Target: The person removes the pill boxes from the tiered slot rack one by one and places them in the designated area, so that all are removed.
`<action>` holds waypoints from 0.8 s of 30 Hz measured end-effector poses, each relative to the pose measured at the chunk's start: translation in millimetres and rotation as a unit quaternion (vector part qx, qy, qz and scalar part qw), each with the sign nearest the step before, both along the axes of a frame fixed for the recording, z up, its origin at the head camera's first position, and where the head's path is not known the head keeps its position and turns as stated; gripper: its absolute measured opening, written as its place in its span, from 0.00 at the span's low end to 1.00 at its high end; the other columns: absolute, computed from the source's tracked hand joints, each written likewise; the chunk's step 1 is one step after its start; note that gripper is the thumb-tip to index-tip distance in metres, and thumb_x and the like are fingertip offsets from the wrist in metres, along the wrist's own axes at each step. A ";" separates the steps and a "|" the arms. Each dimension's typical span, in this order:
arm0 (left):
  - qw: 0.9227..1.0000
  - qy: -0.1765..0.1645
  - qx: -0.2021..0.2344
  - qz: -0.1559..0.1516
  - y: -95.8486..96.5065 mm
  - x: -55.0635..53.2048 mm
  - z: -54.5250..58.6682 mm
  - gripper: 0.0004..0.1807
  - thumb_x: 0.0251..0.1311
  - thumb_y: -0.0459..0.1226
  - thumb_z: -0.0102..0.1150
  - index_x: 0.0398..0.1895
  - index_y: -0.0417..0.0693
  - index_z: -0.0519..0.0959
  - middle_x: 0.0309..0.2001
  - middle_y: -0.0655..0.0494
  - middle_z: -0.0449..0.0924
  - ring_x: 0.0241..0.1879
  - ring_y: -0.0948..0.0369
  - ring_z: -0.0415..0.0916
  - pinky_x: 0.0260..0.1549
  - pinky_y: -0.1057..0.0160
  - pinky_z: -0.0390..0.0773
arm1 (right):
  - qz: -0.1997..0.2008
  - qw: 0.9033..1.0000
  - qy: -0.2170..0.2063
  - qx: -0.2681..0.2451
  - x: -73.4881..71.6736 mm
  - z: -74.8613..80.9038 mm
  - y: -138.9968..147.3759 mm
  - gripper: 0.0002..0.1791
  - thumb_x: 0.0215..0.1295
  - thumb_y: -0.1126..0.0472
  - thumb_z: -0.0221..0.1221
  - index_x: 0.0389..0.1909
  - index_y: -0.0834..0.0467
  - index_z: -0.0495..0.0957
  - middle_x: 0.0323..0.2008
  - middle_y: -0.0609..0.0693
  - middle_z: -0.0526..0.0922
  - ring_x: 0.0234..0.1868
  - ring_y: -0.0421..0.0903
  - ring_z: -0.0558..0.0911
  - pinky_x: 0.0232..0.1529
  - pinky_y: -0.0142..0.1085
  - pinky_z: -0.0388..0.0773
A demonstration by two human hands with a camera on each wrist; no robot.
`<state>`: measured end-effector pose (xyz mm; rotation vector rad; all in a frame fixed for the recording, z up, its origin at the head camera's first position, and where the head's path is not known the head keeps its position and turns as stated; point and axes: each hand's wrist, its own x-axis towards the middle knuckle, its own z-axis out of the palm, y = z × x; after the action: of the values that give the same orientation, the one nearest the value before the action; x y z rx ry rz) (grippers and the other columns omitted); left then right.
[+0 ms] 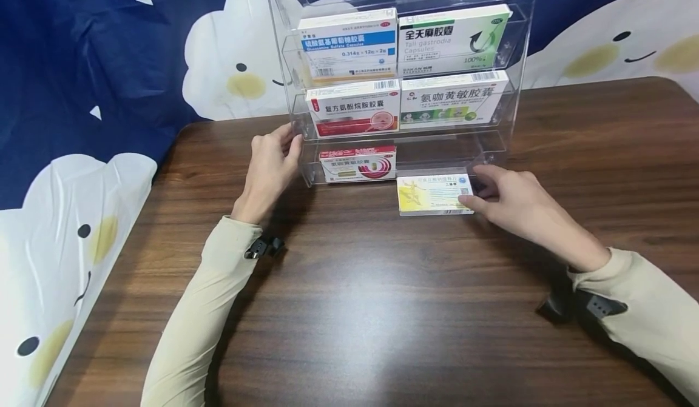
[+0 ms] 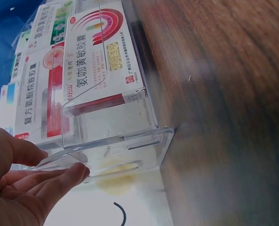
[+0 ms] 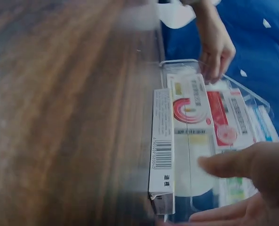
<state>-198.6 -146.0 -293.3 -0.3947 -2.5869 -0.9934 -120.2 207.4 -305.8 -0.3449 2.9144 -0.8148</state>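
A clear plastic display rack [image 1: 453, 152] with stepped tiers stands on the table. My left hand [image 1: 271, 167] pinches the edge of its left side wall between thumb and fingers, as the left wrist view [image 2: 40, 188] also shows. In front of the lowest tier, at the right, is a yellow-and-white medicine box [image 1: 434, 193], its barcode side [image 3: 162, 141] showing in the right wrist view. My right hand [image 1: 516, 204] holds this box by its right end, the thumb on its printed face. A red-and-white medicine box [image 1: 357, 165] stands in the lowest tier's left half.
The middle tier holds a red-banded box [image 1: 355, 113] and a green-patterned box [image 1: 453, 100]. Above them stand a blue-banded box [image 1: 349, 49] and a green-and-white box [image 1: 453, 40]. A blue curtain [image 1: 109, 31] with cloud faces hangs behind the wooden table [image 1: 349, 304].
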 end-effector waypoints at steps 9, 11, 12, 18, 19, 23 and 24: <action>1.000 0.000 0.002 -0.001 -0.3 0.4 -0.5 0.17 0.66 0.30 0.53 0.54 0.28 0.76 0.49 0.38 0.80 0.50 0.53 0.79 0.49 0.58 0.78 | 0.187 0.961 0.200 0.033 3.2 -12.2 -9.8 0.23 0.44 0.72 0.72 0.46 0.69 0.81 0.50 0.68 0.79 0.50 0.65 0.79 0.49 0.56 0.76; 1.000 -0.001 0.001 0.001 -0.6 0.3 -0.5 0.17 0.66 0.30 0.52 0.54 0.28 0.76 0.49 0.38 0.80 0.50 0.53 0.79 0.49 0.58 0.78 | 0.217 0.952 0.211 0.036 0.3 -15.1 -9.9 0.23 0.42 0.77 0.70 0.44 0.68 0.82 0.49 0.66 0.80 0.50 0.63 0.80 0.48 0.55 0.76; 1.000 -0.001 0.000 0.001 -0.6 0.3 -0.5 0.17 0.66 0.31 0.52 0.54 0.28 0.76 0.49 0.38 0.80 0.50 0.53 0.79 0.49 0.58 0.78 | 0.227 0.948 0.219 0.036 -0.7 -16.3 -9.9 0.23 0.40 0.79 0.69 0.43 0.68 0.82 0.48 0.65 0.81 0.49 0.63 0.80 0.48 0.55 0.77; 1.000 0.000 0.002 -0.001 -0.3 0.1 -0.9 0.17 0.66 0.30 0.52 0.54 0.28 0.76 0.49 0.38 0.80 0.50 0.53 0.80 0.48 0.59 0.78 | 0.237 0.941 0.239 0.031 -4.3 -19.9 -10.5 0.22 0.40 0.82 0.66 0.42 0.68 0.82 0.45 0.64 0.82 0.46 0.61 0.81 0.47 0.54 0.77; 1.000 0.000 0.002 -0.002 -0.1 0.1 -0.9 0.17 0.66 0.30 0.52 0.54 0.28 0.76 0.49 0.38 0.80 0.50 0.53 0.80 0.48 0.59 0.78 | 0.236 0.942 0.238 0.031 -4.8 -20.1 -10.5 0.22 0.41 0.82 0.66 0.41 0.68 0.82 0.45 0.64 0.82 0.46 0.61 0.81 0.48 0.54 0.77; 1.000 0.003 0.002 -0.002 -0.4 0.4 -0.9 0.17 0.66 0.30 0.52 0.54 0.28 0.76 0.49 0.37 0.80 0.50 0.52 0.80 0.48 0.58 0.78 | 0.233 0.944 0.232 0.035 -5.6 -19.2 -10.8 0.21 0.41 0.81 0.66 0.42 0.68 0.82 0.45 0.64 0.82 0.47 0.62 0.81 0.48 0.55 0.77; 1.000 0.004 0.002 -0.002 -0.7 0.7 -0.6 0.17 0.66 0.30 0.52 0.54 0.28 0.76 0.49 0.37 0.80 0.50 0.52 0.80 0.48 0.58 0.78 | 0.233 0.944 0.230 0.036 -5.9 -18.7 -11.1 0.21 0.42 0.81 0.67 0.42 0.68 0.82 0.45 0.64 0.82 0.47 0.62 0.81 0.48 0.55 0.77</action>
<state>-197.9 -146.7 -293.9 -0.4018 -2.5776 -0.9950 -126.1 196.3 -324.5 -1.3156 3.0294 -0.6098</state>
